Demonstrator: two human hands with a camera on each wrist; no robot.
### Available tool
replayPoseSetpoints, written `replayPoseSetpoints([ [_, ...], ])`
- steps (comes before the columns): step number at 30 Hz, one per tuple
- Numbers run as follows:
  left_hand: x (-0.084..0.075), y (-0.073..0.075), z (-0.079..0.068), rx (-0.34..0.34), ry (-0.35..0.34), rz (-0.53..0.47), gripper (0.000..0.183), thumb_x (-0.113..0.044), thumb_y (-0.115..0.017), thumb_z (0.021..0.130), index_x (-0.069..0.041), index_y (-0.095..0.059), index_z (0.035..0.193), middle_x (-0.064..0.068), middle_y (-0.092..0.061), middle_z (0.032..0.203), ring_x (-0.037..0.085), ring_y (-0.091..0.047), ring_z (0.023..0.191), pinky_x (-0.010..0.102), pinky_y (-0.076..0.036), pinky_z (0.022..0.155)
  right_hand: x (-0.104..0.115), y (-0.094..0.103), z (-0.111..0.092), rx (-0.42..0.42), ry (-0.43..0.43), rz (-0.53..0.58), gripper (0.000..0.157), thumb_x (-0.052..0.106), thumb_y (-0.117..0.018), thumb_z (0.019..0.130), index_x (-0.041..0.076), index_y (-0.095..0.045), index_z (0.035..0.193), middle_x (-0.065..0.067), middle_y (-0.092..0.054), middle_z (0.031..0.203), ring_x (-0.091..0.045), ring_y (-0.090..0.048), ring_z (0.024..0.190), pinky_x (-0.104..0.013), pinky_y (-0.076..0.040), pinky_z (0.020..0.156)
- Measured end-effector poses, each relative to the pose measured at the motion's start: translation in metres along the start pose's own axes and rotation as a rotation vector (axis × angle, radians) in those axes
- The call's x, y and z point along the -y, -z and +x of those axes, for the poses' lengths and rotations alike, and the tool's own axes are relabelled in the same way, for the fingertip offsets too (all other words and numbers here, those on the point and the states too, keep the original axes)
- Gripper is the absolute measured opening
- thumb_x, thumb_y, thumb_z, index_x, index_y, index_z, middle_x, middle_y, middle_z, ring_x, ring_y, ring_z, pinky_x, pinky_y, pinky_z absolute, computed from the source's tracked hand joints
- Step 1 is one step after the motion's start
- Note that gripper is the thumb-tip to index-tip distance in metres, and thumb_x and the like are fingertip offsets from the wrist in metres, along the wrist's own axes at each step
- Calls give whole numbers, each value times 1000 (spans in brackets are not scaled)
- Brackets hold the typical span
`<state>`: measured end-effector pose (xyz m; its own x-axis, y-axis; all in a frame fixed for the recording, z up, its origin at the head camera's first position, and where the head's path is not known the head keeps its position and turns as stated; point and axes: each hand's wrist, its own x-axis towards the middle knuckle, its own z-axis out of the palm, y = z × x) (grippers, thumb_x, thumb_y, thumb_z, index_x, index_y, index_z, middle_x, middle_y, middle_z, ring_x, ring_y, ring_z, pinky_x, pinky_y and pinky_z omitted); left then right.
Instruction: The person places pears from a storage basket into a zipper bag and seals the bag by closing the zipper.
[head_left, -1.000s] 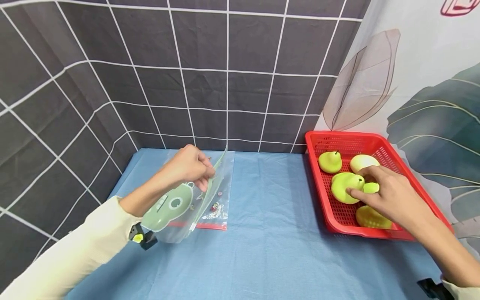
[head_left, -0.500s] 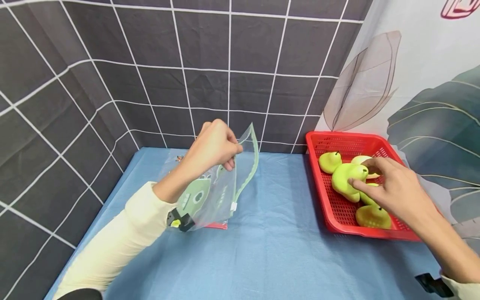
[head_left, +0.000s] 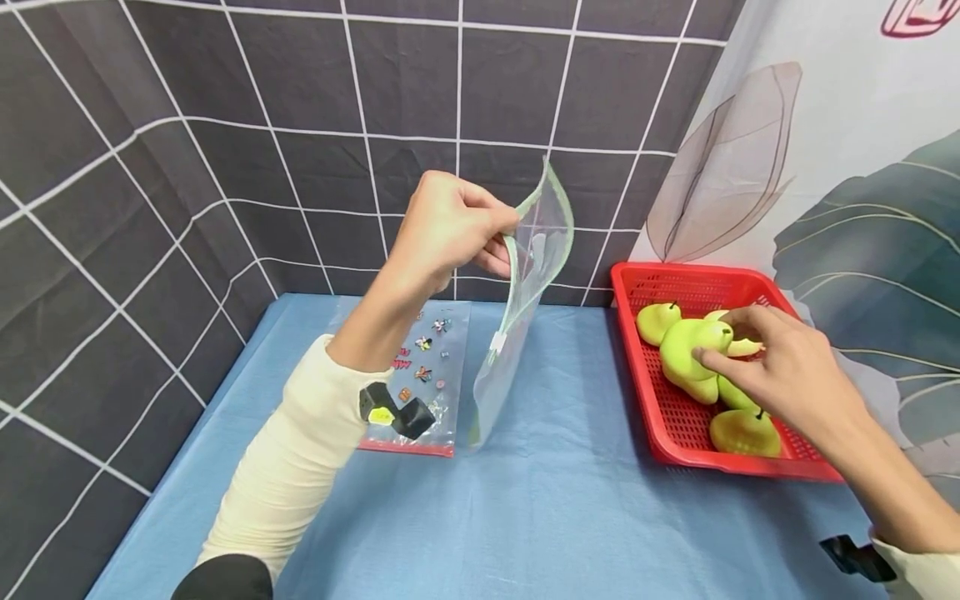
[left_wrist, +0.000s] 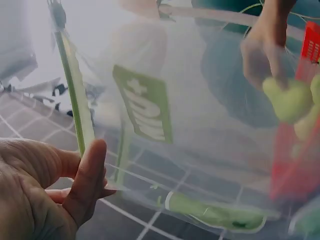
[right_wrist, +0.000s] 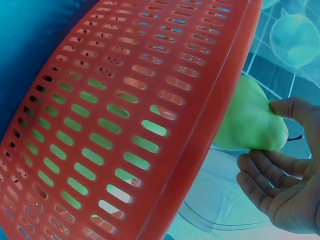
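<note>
Got zip bag [head_left: 551,242] pinched by green edge in my left hand [head_left: 459,227], green pear [head_left: 686,354] gripped in my right hand [head_left: 787,367], red basket [head_left: 720,463] right there.

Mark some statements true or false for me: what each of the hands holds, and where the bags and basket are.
1. The left hand pinches a green-edged bag. True.
2. The right hand grips a green pear. True.
3. That green pear is inside the green-edged bag. False: it is at the red basket, apart from the bag.
4. In the head view, the red basket is left of the green-edged bag. False: it is to the right.
5. A red-edged bag lies on the blue cloth. True.
</note>
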<state>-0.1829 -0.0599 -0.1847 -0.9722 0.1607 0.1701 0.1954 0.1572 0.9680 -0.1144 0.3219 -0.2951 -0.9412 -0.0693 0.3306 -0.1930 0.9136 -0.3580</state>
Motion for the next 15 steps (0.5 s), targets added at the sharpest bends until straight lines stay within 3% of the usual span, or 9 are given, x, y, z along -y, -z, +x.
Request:
replayPoseSetpoints([
  [8, 26, 0, 8, -41, 109, 134, 13, -4, -71, 88, 4, -81, 90, 16, -74, 64, 25, -75, 54, 40, -67, 60, 5, 2, 4, -21, 12, -7, 51, 39, -86, 82, 6, -68, 116, -16, -70, 104, -33, -63, 90, -18, -47, 57],
  [12, 29, -4, 8, -31, 113, 132, 12, -5, -73, 88, 4, -80, 90, 16, -74, 63, 26, -75, 54, 41, -68, 60, 14, 8, 8, -50, 19, -1, 48, 39, -85, 83, 8, -68, 114, -15, -70, 104, -34, -60, 93, -19, -42, 63],
  [15, 29, -7, 7, -29, 103, 137, 11, -6, -73, 88, 3, -80, 88, 15, -74, 62, 26, -75, 54, 39, -67, 58, 22, 16, 12, -67, 18, 29, 46, 39, -85, 84, 9, -68, 115, -14, -70, 108, -35, -61, 98, -10, -38, 65],
])
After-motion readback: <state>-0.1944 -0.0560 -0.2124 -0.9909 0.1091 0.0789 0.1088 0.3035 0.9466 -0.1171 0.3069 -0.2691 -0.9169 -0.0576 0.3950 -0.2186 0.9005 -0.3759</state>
